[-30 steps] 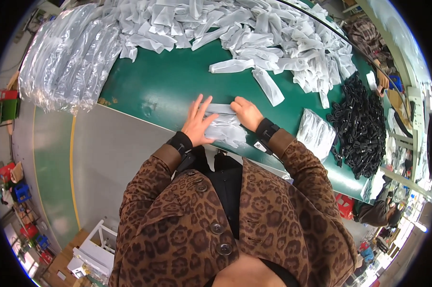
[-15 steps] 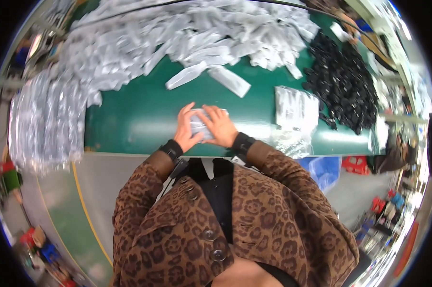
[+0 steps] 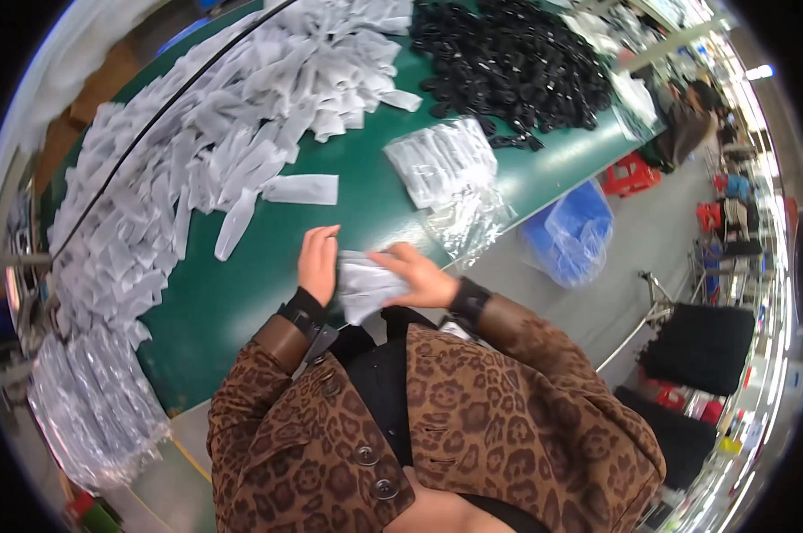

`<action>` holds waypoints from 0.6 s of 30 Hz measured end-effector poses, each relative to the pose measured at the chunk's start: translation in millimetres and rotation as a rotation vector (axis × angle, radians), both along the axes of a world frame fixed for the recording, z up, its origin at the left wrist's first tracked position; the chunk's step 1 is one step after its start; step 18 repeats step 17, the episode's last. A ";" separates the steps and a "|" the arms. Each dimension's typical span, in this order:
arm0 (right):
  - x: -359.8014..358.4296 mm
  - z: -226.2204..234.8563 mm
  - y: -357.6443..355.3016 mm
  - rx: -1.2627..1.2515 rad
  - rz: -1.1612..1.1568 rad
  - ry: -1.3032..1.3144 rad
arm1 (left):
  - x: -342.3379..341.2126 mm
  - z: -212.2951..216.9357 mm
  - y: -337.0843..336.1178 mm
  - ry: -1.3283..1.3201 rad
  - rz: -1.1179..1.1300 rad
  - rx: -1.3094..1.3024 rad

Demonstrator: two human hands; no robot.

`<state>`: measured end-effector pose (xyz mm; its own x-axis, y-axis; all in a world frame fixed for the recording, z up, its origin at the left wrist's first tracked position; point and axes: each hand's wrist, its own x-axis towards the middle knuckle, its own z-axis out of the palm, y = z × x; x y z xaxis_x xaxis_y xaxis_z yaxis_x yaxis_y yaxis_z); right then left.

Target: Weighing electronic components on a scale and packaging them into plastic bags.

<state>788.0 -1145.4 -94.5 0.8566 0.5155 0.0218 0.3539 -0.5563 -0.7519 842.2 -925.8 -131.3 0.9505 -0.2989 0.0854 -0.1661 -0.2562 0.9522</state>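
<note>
A small stack of whitish, translucent pouches [image 3: 366, 286] is at the near edge of the green table, between my hands. My right hand [image 3: 422, 277] grips its right side, with the fingers over the top and the thumb underneath or hidden. Along the stack's left side, my left hand [image 3: 318, 265] stands with fingers stretched out, close to it; contact is hard to make out. Beyond my left hand, two loose whitish pouches, one lying crosswise [image 3: 302, 189] and one slanting [image 3: 235, 224], rest on the table.
A large heap of whitish pouches [image 3: 215, 133] covers the table's far left. Filled clear bags [image 3: 99, 400] lie at the left end. A clear bag of white pieces [image 3: 446, 164] sits right of centre, below a black glossy pile [image 3: 517, 67]. A blue lined bin [image 3: 568, 233] stands beyond the edge.
My view has turned to the right. Both hands were pressed flat over the stack; now the left has drawn to its side and the right grips it, with the stack tilted up.
</note>
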 end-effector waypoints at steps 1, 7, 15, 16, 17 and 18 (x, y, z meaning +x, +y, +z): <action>-14.5 12.4 -29.0 -0.006 -0.042 0.059 | 3.0 10.7 -20.9 -0.001 -0.021 0.029; -118.3 45.2 -140.0 -0.251 -0.767 0.119 | -12.8 52.6 -147.9 -0.536 -0.376 0.270; -104.7 3.5 -125.1 -0.321 -1.003 0.033 | 13.0 0.0 -206.2 -0.167 -0.849 0.538; -92.2 -0.9 -122.0 -0.285 -0.990 0.022 | 17.2 4.6 -203.5 -0.136 -0.865 0.513; -77.1 -3.6 -120.0 -0.250 -0.972 0.011 | 21.5 19.5 -198.9 -0.104 -0.875 0.488; -77.1 -3.6 -120.0 -0.250 -0.972 0.011 | 21.5 19.5 -198.9 -0.104 -0.875 0.488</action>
